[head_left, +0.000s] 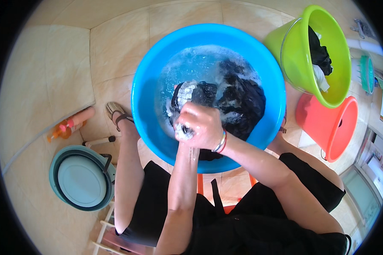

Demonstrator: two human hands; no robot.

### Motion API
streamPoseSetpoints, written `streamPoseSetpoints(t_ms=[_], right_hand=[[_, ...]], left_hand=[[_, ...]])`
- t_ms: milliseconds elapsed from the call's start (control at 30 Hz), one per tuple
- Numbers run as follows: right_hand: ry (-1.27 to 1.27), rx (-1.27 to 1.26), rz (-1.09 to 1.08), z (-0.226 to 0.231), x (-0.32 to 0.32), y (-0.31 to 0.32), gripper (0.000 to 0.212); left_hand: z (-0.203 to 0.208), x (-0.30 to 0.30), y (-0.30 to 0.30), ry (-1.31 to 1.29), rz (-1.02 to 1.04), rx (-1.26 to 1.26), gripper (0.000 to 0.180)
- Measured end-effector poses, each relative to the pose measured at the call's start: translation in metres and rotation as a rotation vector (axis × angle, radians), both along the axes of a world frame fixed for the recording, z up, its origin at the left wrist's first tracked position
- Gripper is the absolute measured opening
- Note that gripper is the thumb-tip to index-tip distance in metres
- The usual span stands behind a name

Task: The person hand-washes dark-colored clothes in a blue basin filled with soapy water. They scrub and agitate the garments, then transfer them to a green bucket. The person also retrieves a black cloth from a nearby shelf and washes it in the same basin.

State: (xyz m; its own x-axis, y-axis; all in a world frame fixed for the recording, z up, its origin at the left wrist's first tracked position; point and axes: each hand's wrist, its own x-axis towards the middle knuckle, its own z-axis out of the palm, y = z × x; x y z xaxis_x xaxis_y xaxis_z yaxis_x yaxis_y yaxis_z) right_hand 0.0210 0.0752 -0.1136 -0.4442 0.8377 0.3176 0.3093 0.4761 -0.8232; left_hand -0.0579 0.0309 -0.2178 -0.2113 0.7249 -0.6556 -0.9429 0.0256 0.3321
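A round blue basin (pixel 145 59) of soapy water stands between my legs. My right hand (pixel 203 127), with bands at the wrist, is closed in a fist on a black-and-white garment (pixel 195 93), just above the water. White foam and a dark bit of cloth show at the fist's near side. My left hand (pixel 184 138) meets it from below, and its fingers are mostly hidden behind my right hand. The garment's wet, foamy part spreads beyond my hands. More black clothing (pixel 247 100) lies soaking on the basin's right side.
A green bucket (pixel 287 55) with black and white cloth stands at the far right, beside a coral-red bucket (pixel 317 121). To the left are a folded grey-green basin (pixel 81 180) and pink and orange bottles (pixel 78 119) along the wall. Orange stool legs (pixel 200 183) show under the basin.
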Motion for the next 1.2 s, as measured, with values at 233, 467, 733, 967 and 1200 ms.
streamPoseSetpoints(t_ms=[233,467,733,967,1200], right_hand=[[-0.111,-0.154,-0.04,-0.059,-0.004,0.035,0.022],[-0.601,-0.235,-0.184,-0.139,0.012,0.079,0.031],[-0.791,0.017,0.242,-0.153,0.022,0.06,0.055],[-0.486,-0.492,-0.209,-0.155,-0.006,0.069,0.03],[-0.18,-0.188,0.45,-0.017,0.013,-0.003,0.011]], left_hand=[[0.012,0.012,0.001,0.161,0.037,-0.362,0.037],[0.004,-0.011,-0.006,0.253,-0.019,-0.368,0.055],[-0.013,-0.037,-0.013,0.348,-0.139,-0.332,0.07],[-0.007,-0.021,0.013,0.213,-0.211,-0.273,0.069],[0.036,-0.036,0.025,-0.032,-0.159,-0.02,0.056]])
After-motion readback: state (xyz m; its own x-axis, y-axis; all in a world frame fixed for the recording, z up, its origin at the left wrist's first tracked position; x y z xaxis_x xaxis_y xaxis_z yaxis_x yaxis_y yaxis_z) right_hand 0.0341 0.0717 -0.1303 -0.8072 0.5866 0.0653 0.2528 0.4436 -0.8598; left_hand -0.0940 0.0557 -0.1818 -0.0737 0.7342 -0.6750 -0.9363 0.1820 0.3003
